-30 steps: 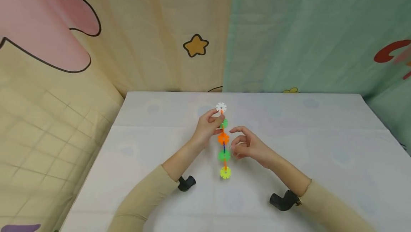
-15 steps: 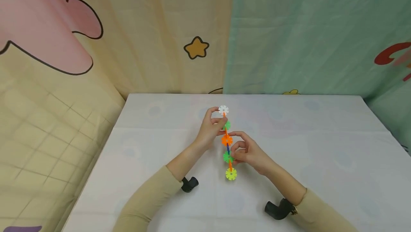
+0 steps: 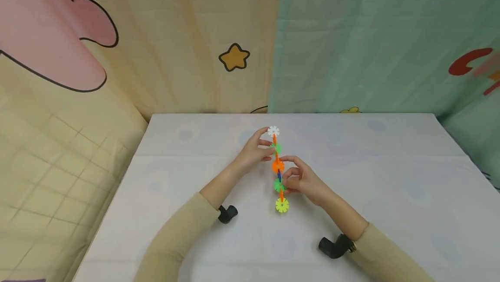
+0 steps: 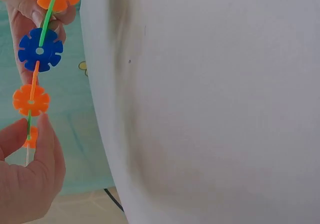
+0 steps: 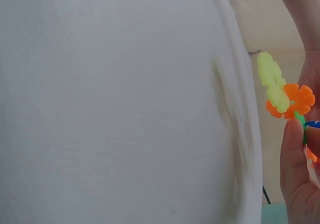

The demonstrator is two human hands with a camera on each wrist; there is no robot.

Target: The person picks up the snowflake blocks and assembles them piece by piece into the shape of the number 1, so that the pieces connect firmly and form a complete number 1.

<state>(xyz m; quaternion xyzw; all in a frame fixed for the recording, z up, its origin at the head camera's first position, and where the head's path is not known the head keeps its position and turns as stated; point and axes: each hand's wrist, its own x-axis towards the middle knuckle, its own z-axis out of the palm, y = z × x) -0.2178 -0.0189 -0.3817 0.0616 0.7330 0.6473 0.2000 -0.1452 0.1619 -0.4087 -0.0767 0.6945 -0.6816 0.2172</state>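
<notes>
A chain of snowflake discs [image 3: 277, 166] hangs upright between both hands over the table. The white disc [image 3: 273, 131] tops it and the yellow disc [image 3: 282, 205] ends it; orange, green and blue discs interlock between, some edge-on. My left hand [image 3: 250, 154] pinches the upper green disc between thumb and fingers, its index finger reaching to the white one. At the lower green disc [image 3: 279, 185], the thumb and fingers of my right hand [image 3: 306, 180] pinch the edge. In the right wrist view the same green disc [image 5: 300, 119] shows between thumb and finger.
A white cloth covers the table [image 3: 375, 212]. Behind it hang a cream and a green curtain [image 3: 351, 47] with cartoon prints. Black wrist-camera mounts [image 3: 336, 246] stick out under both sleeves.
My right hand, a little apart from the chain a second ago, has closed on the lower green disc. The chain has shifted slightly right, and my left hand's grip has loosened a little.
</notes>
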